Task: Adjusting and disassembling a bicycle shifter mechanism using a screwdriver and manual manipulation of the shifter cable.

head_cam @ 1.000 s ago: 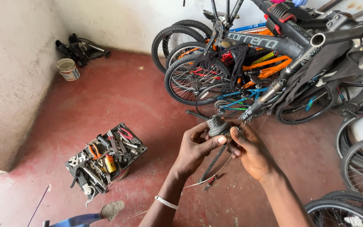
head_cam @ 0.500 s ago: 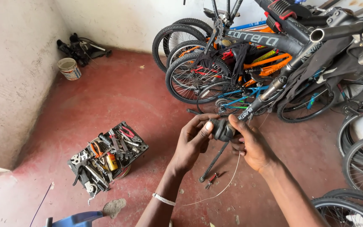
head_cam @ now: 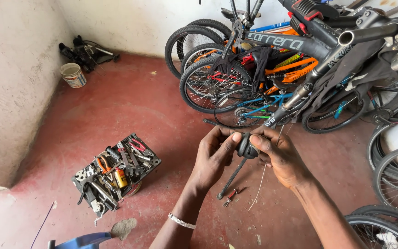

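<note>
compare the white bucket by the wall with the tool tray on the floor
The white bucket is round, pale and stands upright in the far corner; the tool tray is dark, boxy and sits nearer the hands. The bucket's contents are hidden, while the tray is crammed with pliers and wrenches. Both rest on the red floor.

Only 1 view is given, from a camera worn on the person's head. It looks steeply down and forward over both forearms, which enter from the bottom edge. The left hand (head_cam: 215, 157) and right hand (head_cam: 279, 157) sit close beneath the lens, near frame centre. Beyond the hands the view takes in parked bicycles (head_cam: 272, 69); left of the left hand it reaches a tool tray (head_cam: 116, 173) and the wall (head_cam: 10, 83). No 2nd view shares the scene.
</note>
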